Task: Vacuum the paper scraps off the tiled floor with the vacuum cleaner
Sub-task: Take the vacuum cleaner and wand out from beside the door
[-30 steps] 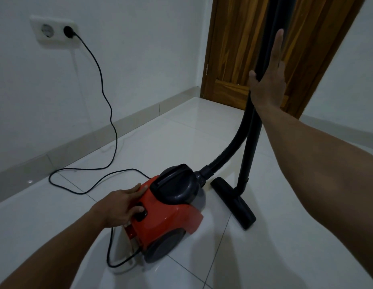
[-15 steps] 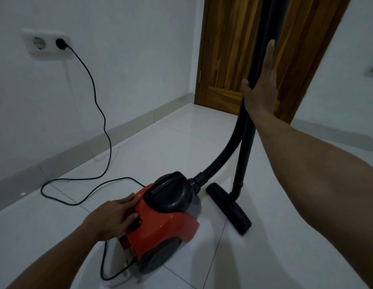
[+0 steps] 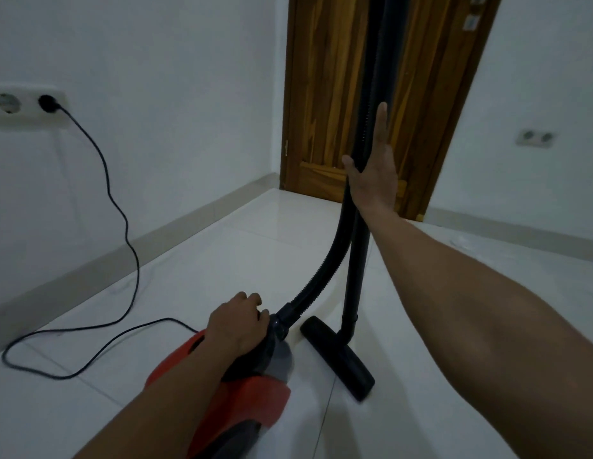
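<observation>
The red vacuum cleaner (image 3: 252, 402) sits low in the centre of the frame on the white tiled floor (image 3: 222, 253). The left hand (image 3: 237, 326) reaches in from the bottom edge and grips the dark handle (image 3: 255, 357) on top of the machine, its fingers curled over it and close together. From the front of the machine a ribbed black hose (image 3: 321, 270) curves up toward the top of the frame.

Just right of the hose stands the black tube (image 3: 354, 276), upright, with its flat nozzle (image 3: 341, 359) resting on the floor right of the machine. The right hand (image 3: 374, 170), in the upper centre, rests against the tube and hose with its fingers straight and together, pointing up, and the thumb spread out to the left across the hose.

A black cord (image 3: 123, 220) loops over the floor on the left and climbs the white wall (image 3: 156, 61) to a plug (image 3: 47, 102) in a double socket (image 3: 10, 106) at the left edge. A wooden door (image 3: 328, 94) stands behind the tube. 1 more double socket (image 3: 535, 138) shows on the wall at right.
</observation>
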